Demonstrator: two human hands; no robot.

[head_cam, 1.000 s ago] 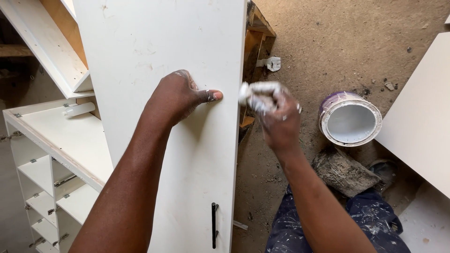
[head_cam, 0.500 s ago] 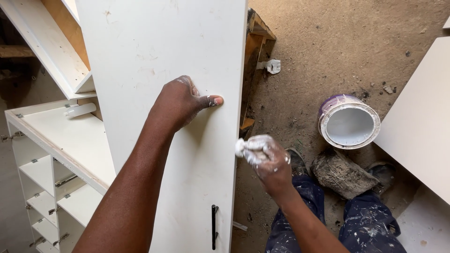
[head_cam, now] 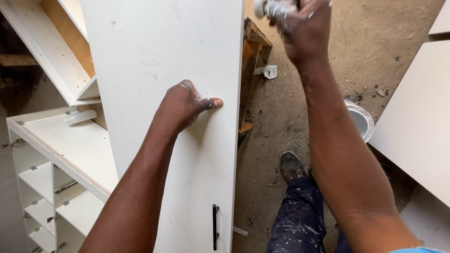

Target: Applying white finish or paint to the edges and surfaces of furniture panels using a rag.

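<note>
Lifting: right hand (head_cam: 304,33) now raised with white rag (head_cam: 274,8); left hand (head_cam: 185,105) unmoved on door (head_cam: 154,51).

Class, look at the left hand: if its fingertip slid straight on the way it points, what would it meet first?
Probably only the right edge of the white door panel; the left hand points rightward along it.

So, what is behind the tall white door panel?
Behind the white door panel a wooden frame shows at its right edge. The rest is covered by the panel, pressed by the left hand.
</note>
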